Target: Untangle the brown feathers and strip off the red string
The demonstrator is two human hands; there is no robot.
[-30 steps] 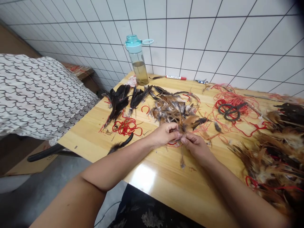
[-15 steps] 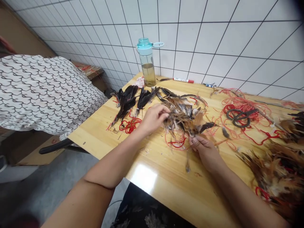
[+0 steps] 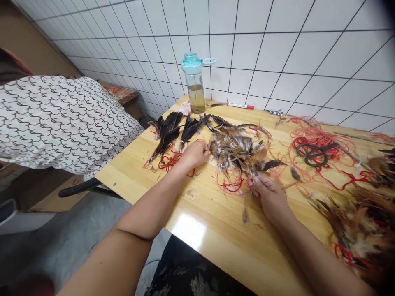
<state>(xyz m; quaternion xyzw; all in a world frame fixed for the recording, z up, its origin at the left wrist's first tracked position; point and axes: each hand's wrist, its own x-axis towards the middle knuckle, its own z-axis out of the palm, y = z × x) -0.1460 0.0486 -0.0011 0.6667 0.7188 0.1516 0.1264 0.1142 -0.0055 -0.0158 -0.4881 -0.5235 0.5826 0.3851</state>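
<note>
Clear bottle (image 3: 196,96) part-filled with yellowish liquid; wispy brown feathers (image 3: 258,157) pinched by the right hand (image 3: 269,194).
They are held at the near edge of a ragged pile (image 3: 231,147) on the glossy wooden table (image 3: 222,224); the left hand (image 3: 196,154) is curled, any hold impossible to tell.
</note>
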